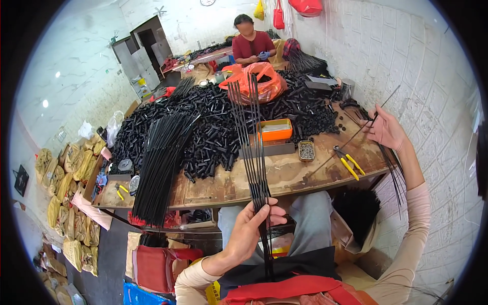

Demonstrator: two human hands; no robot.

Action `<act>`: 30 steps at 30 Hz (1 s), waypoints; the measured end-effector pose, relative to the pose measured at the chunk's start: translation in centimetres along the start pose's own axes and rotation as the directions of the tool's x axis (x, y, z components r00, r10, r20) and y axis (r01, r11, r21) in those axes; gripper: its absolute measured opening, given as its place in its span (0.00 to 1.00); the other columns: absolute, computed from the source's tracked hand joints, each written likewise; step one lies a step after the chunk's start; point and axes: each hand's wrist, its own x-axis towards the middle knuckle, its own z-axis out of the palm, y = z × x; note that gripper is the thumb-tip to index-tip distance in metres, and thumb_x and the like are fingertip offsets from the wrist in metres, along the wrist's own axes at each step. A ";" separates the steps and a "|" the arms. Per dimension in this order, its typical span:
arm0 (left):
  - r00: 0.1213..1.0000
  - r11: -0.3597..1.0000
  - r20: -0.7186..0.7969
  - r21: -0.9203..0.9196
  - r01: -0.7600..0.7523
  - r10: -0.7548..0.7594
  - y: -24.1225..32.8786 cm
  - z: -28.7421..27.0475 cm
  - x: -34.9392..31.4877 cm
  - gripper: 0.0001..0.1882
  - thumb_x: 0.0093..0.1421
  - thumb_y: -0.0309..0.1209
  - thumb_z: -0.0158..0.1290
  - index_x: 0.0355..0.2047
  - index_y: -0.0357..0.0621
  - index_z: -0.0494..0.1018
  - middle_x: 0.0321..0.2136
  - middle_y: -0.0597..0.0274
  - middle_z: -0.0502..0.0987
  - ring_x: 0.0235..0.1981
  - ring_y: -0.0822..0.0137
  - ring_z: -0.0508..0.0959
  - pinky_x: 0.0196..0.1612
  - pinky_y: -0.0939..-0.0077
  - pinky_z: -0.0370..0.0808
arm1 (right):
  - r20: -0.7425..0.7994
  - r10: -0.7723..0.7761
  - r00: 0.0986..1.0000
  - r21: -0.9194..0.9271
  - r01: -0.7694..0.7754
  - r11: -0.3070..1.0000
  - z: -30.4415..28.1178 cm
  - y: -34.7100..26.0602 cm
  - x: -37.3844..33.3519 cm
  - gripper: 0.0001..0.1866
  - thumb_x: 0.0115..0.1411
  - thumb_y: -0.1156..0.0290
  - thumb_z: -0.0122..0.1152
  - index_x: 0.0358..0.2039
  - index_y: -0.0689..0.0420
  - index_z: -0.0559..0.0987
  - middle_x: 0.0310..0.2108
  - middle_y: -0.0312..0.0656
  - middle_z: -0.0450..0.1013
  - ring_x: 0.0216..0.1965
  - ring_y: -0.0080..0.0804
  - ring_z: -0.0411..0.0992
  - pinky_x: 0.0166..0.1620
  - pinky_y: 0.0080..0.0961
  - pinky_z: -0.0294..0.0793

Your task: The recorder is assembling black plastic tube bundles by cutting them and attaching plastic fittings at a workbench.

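My left hand (252, 223) is closed around a bundle of long thin black rods (260, 185), held upright in front of my lap, their upper ends fanned slightly apart. Off to the right, my right hand (387, 129) is raised near the wall, with thumb and fingers pinching a single thin dark rod (345, 145). That rod slants down to the left, over the table. More loose black rods (390, 165) hang over the table's right edge below this hand. Pliers with yellow handles (351, 163) lie on the wooden table (213, 190) between my hands.
A large heap of short black tubular parts (211, 140) covers much of the table. Left lies a thick bundle of black rods (163, 165). An orange box (274, 130), a small tray of metal bits (306, 151) and a red bag (272, 91) stand mid-table. A co-worker (249, 43) sits beyond.
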 end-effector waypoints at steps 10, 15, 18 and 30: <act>0.999 1.000 -0.030 0.019 0.024 -0.023 -0.4 0.8 0.3 0.13 0.69 0.30 0.44 0.50 0.38 0.68 0.36 0.59 0.77 0.35 0.68 0.79 0.45 0.73 0.75 | -0.033 0.080 0.996 -0.519 -0.086 0.850 -2.5 0.6 3.7 0.22 0.65 0.53 0.41 0.35 0.57 0.79 0.39 0.41 0.77 0.43 0.33 0.74 0.49 0.39 0.71; 0.999 0.999 -0.025 -0.001 0.032 -0.032 -0.9 0.8 0.6 0.13 0.68 0.30 0.46 0.50 0.38 0.69 0.36 0.60 0.77 0.34 0.70 0.77 0.43 0.75 0.73 | -0.073 0.181 0.981 -0.607 -0.187 0.772 -4.3 -5.5 6.2 0.20 0.61 0.57 0.42 0.39 0.58 0.77 0.40 0.43 0.75 0.42 0.36 0.72 0.42 0.37 0.74; 1.000 1.000 -0.025 -0.010 -0.009 0.009 -1.0 0.3 0.7 0.12 0.68 0.30 0.46 0.49 0.38 0.69 0.35 0.61 0.77 0.34 0.70 0.77 0.43 0.76 0.73 | -0.185 0.314 0.931 -0.624 -0.358 0.695 -2.4 -7.7 5.9 0.22 0.60 0.57 0.42 0.43 0.61 0.75 0.41 0.49 0.74 0.43 0.41 0.74 0.42 0.37 0.74; 1.000 0.997 -0.011 0.071 -0.006 0.007 -0.5 1.1 0.5 0.19 0.69 0.27 0.43 0.58 0.39 0.62 0.42 0.54 0.75 0.41 0.65 0.77 0.47 0.69 0.76 | -0.349 -0.378 0.857 -0.932 -0.358 0.050 -20.2 4.3 8.3 0.22 0.53 0.73 0.53 0.50 0.64 0.72 0.33 0.49 0.76 0.36 0.50 0.75 0.37 0.43 0.74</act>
